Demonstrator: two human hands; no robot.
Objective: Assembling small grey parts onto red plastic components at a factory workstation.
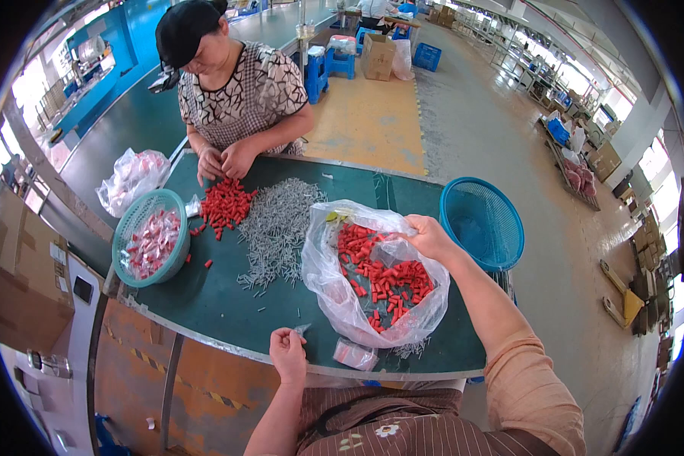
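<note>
Spread on the green counter (pixel 213 300), a large clear plastic bag (pixel 323 285) with its mouth gaping upward, long axis slanting slightly from far left to near right. Inside it, short red tubes (pixel 403 283) pointing every which way. At the bag's far right rim, the right grip (pixel 431 238), pinched closed on the plastic. Near left of the bag, the left grip (pixel 287 356), fingertips together on a small clear plastic piece (pixel 302 329) with its free end toward the bag. Just beside the bag's near edge, a small pinkish packet (pixel 355 355), lengthwise from left to right. Left of the bag, a heap of grey rods (pixel 277 228); farther left, a red pile (pixel 226 207) with a co-worker's hands (pixel 238 158) at its far edge. Farthest left of the bag, a pale green basket (pixel 178 261) of small filled packets (pixel 153 242); to its right, a blue basket (pixel 479 228).
</note>
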